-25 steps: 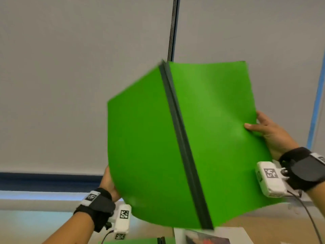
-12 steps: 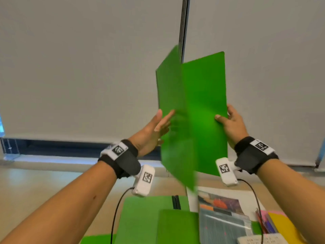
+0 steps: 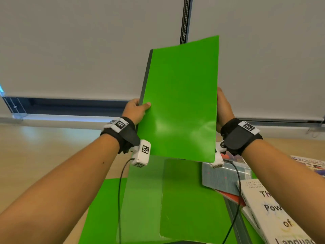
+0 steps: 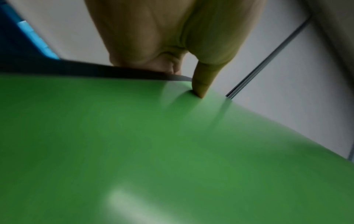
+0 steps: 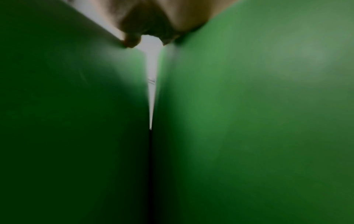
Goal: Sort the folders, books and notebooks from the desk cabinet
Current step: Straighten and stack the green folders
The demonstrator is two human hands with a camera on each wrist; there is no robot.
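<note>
I hold a green folder (image 3: pixel 181 103) with a dark spine upright in the air, nearly closed. My left hand (image 3: pixel 136 110) grips its spine edge, thumb on the front cover; the left wrist view shows the thumb pressing the green folder (image 4: pixel 172 144). My right hand (image 3: pixel 223 106) grips the opposite free edge, its fingers mostly hidden behind the cover. In the right wrist view the green folder (image 5: pixel 249 121) shows two covers with a thin gap between them, and the fingertips (image 5: pixel 132 41) sit on the left cover's edge.
Below on the wooden desk (image 3: pixel 35 152) lie more green folders (image 3: pixel 184 199). To their right sit a grid-patterned notebook (image 3: pixel 221 180), a red-edged book beneath it, and a white book (image 3: pixel 274 213). A magazine (image 3: pixel 311 164) lies far right. Grey blinds (image 3: pixel 79 50) hang behind.
The folder was spread open with its spine facing me; both hands swung the covers together, and now it is almost closed with the spine at my left hand.
</note>
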